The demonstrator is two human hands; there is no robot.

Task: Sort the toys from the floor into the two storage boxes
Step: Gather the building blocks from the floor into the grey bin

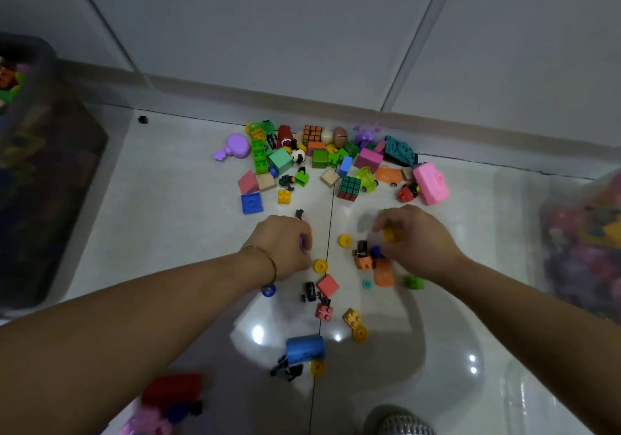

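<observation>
Right grip (416,243), fingers curled round a yellow brick (391,234); left grip (285,243) apparently pinching a small purple piece (303,244). Clear storage box (584,233) lies to its right, dark storage box (50,165) far left; loose toys (319,159) lie between, on the floor (168,199).

I logged bare floor tile (174,206) between the toy pile (336,162) and dark storage box (50,182); scattered bricks (324,312) cluttered centre.

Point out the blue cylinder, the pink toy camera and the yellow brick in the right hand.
blue cylinder (305,349): head view, middle of its curved side.
pink toy camera (431,182): head view, centre of its top face.
yellow brick (391,235): head view, part visible beneath right hand (420,243).
</observation>
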